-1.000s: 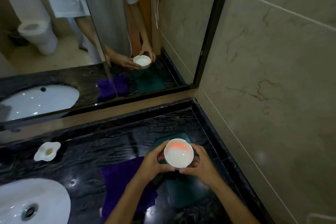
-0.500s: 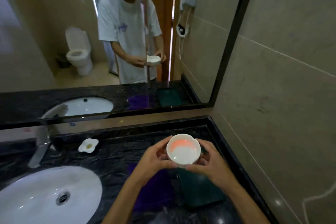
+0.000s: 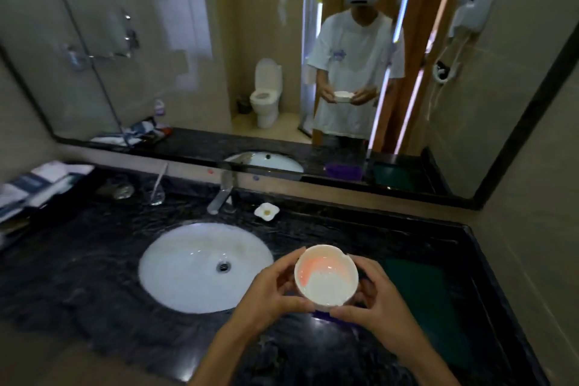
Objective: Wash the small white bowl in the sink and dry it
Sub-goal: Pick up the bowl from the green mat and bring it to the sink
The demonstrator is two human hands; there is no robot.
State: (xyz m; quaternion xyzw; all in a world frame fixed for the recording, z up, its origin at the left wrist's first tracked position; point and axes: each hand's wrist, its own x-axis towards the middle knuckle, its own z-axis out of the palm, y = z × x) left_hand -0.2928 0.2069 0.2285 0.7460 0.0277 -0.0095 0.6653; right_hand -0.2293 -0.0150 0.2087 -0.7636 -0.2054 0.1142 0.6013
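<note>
Both hands held the small white bowl (image 3: 326,276) above the dark tabletop (image 3: 94,260), just right of the sink (image 3: 188,273). Left hand (image 3: 272,294) grip curled on the bowl's left side, right hand (image 3: 372,298) grip pinching its right side and lower rim. Pink smear inside the bowl. Faucet (image 3: 221,194) behind the sink, green cloth (image 3: 419,291) to the right.

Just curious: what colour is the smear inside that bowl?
Pinkish-orange, across the far inside of the small white bowl; head view.
</note>
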